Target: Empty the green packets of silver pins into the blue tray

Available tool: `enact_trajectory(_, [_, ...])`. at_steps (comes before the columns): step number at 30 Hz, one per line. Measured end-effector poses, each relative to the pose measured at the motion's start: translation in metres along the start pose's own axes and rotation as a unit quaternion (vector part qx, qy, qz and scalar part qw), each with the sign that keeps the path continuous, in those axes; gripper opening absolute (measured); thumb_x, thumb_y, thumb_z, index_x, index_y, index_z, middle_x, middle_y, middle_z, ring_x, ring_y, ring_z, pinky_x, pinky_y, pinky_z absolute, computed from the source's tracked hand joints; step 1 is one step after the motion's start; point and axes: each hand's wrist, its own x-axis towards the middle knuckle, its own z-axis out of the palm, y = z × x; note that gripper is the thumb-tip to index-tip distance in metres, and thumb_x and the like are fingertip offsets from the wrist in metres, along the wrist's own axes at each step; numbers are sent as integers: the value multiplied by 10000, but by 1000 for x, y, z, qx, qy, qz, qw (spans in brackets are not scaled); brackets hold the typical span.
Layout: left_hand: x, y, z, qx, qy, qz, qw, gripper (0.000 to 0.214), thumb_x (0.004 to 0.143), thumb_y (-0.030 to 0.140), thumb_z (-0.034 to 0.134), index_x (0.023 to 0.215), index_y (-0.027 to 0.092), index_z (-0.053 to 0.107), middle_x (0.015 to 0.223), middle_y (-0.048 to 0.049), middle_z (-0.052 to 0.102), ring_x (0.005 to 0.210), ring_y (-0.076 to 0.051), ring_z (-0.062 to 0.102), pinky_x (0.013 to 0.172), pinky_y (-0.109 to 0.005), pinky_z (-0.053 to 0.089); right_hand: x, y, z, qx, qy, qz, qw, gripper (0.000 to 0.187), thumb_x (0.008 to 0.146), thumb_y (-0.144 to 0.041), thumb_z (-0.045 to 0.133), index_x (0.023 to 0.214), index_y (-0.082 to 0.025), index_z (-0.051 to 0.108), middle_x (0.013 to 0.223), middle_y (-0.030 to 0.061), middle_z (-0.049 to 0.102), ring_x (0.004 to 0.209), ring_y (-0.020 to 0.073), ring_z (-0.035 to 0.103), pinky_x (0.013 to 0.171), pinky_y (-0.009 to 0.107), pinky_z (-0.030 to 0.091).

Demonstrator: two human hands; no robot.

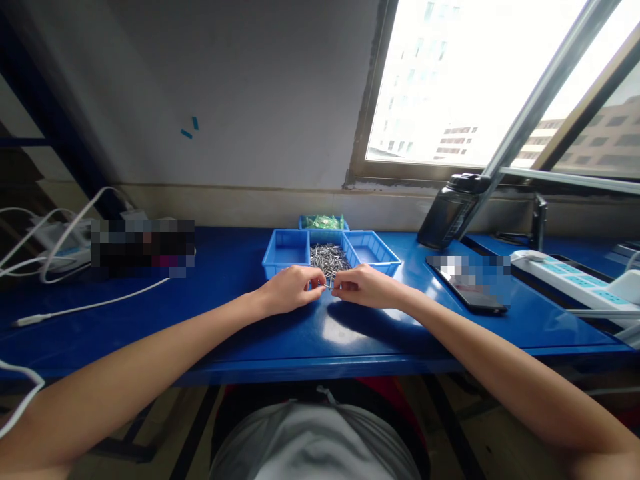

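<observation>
My left hand (291, 290) and my right hand (369, 286) meet just in front of the blue bins, each with thumb and fingers pinched together. Between the fingertips is a thin, shiny metal pin (328, 287), too small to tell whether it is a screw or a rivet. Directly behind, a heap of similar metal pins (329, 259) fills the middle bin. To its left stands an empty blue bin (286, 248), and to its right another empty blue bin (371, 248). My hands partly cover the fronts of these bins.
At the back, a small blue bin holds green plastic packets (324, 222). A black bottle (447, 212), a phone (470, 287) and a white power strip (575, 279) lie to the right on the blue table (240, 347). White cables (100, 306) run across the left side.
</observation>
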Motion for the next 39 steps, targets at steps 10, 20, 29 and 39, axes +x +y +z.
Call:
enact_trajectory(10, [0,4,4,-53,38,65,996,159,797,199,553,923,155,640,755,-2,628,633,-90,562,609,-191,442,1,-2,4,73,-26,24,997,199,817,-307,545,771,-127,615,608,-14,546,531,72,432,521,180,350])
enact_trajectory(20, [-1,5,1,-39,48,128,990,171,807,196,574,934,136,671,729,-14,629,598,-83,546,608,-193,444,1,0,5,100,-25,45,994,242,807,-351,554,703,-133,563,568,-35,514,499,60,384,480,179,308])
enact_trajectory(29, [-3,7,-5,54,52,118,990,167,838,236,529,901,151,658,750,-15,630,630,-94,549,622,-192,422,1,1,2,62,-8,40,997,220,807,-337,569,712,-140,594,541,-37,519,483,60,397,472,175,303])
enact_trajectory(39, [-4,5,-5,158,-6,67,985,130,814,251,502,830,189,615,729,28,641,584,-95,542,570,-201,365,1,0,-1,50,21,9,998,263,850,-368,517,772,-142,624,551,-16,558,475,65,438,468,170,329])
